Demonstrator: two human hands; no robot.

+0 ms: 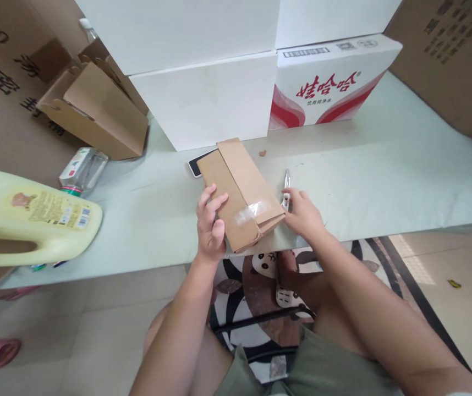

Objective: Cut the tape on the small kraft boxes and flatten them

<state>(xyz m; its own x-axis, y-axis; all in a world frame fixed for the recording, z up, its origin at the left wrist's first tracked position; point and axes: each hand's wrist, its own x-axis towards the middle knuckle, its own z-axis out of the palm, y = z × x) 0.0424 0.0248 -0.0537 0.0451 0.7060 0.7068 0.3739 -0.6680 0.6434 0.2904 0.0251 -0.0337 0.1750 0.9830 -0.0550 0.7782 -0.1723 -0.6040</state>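
A small brown cardboard box (236,190) with clear tape on its near end lies on the pale green table (384,181). My left hand (210,225) grips the box's left near side, fingers curled over the top. My right hand (302,213) rests just right of the box, its fingers closed on the handle of a small white and metal cutter (286,187) lying on the table. A phone (197,164) peeks out from under the box's far left corner.
White cartons (203,99) and one with red print (335,82) stand at the back. An open brown box (95,110), a plastic bottle (82,171) and a yellow jug (29,217) lie left. Large cardboard (450,60) stands right. My knees and a patterned rug (261,308) are below.
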